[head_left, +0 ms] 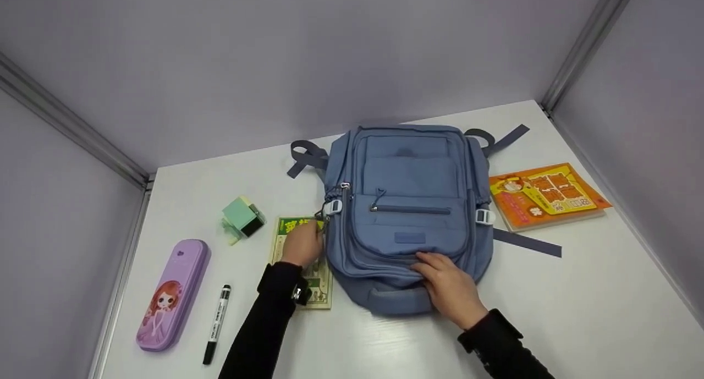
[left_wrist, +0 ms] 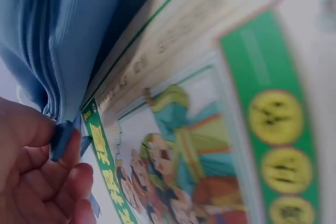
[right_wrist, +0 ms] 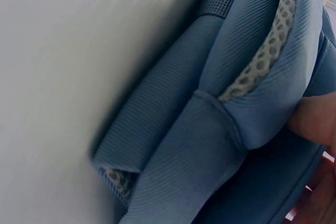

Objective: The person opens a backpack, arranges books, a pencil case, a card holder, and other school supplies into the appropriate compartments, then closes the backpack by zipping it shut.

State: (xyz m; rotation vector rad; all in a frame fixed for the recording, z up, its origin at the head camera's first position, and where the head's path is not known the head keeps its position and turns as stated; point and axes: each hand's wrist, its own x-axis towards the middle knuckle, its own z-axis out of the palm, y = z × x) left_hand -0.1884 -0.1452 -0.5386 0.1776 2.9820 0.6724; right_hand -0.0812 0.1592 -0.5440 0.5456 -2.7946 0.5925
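Note:
A blue backpack (head_left: 410, 175) lies on the white table with its front pocket and zips facing up. At its left side, my left hand (head_left: 303, 244) pinches a blue zip pull (left_wrist: 62, 139) between thumb and curled fingers. Under that hand is a green-and-cream book (head_left: 318, 298), its illustrated cover close up in the left wrist view. My right hand (head_left: 452, 291) grips the fabric at the bag's near end, fingers over the top. In the right wrist view, the thumb (right_wrist: 315, 121) presses into the blue cloth beside a mesh-lined padded part (right_wrist: 262, 59).
On the left are a purple pencil case (head_left: 170, 302), a black-and-white marker (head_left: 218, 324) and a small mint-green block-shaped object (head_left: 242, 218). An orange book (head_left: 544, 197) lies to the right, near a loose strap (head_left: 528, 242). Grey panels (head_left: 352, 54) wall the table's back and sides.

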